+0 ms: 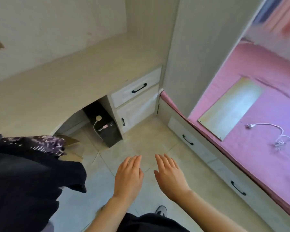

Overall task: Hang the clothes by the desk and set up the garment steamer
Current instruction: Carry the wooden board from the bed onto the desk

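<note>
Dark clothes [28, 173], one piece with a purple and white pattern, lie piled at the lower left, beside the beige desk [70, 77]. My left hand [128, 176] and my right hand [170, 176] are stretched out side by side over the tiled floor, palms down, fingers straight, holding nothing. Both hands are to the right of the clothes and apart from them. No garment steamer shows in this view.
Under the desk stands a black computer tower [107, 129] with a white cable. White drawers [136, 91] sit beside it. To the right is a bed with a pink sheet [258, 148], a wooden board [229, 108] and a white cable [278, 136] on it, drawers [199, 144] below.
</note>
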`<state>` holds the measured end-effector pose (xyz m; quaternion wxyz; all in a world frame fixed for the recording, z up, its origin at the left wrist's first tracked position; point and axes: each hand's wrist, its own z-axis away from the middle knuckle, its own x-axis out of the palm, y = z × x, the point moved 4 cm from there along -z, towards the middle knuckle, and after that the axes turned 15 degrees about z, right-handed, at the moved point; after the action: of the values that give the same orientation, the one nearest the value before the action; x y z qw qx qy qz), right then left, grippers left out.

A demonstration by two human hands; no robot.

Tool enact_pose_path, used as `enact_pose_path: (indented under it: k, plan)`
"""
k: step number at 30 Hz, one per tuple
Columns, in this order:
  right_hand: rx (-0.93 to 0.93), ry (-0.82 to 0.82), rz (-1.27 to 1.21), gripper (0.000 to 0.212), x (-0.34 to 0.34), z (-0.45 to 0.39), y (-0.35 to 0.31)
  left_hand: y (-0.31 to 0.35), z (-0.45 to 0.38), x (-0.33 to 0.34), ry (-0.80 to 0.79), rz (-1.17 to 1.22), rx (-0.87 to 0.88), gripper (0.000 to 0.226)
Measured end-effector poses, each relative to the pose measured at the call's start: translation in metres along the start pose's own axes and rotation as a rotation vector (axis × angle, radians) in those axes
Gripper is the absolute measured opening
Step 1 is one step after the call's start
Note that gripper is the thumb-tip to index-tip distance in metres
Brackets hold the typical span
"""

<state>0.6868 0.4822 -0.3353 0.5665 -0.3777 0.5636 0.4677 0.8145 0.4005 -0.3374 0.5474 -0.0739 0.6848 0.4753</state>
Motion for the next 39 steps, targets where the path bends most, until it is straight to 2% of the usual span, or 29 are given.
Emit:
enact_pose_path:
  k: [7, 13, 22, 30, 39]
  plan:
    - [0.307, -0.082, 0.003, 0.066, 0.031, 0.060, 0.119, 0.106, -0.039, 0.078, -0.227, 0.026, 0.179, 0.056]
    - [0.548, -0.124, -0.057, 0.064, 0.050, 0.090, 0.184, 0.162, -0.070, 0.120, -0.366, 0.003, 0.313, 0.057]
    - [0.797, -0.198, -0.111, 0.063, 0.070, 0.070, 0.280, 0.235, -0.171, 0.175, -0.449, -0.087, 0.549, 0.058]
    - [0.912, -0.197, -0.132, 0.057, 0.078, 0.026, 0.364, 0.279, -0.287, 0.206, -0.490, -0.137, 0.619, 0.056]
    - [0.934, -0.226, -0.140, 0.054, 0.095, -0.006, 0.445, 0.308, -0.352, 0.257, -0.572, -0.129, 0.594, 0.052]
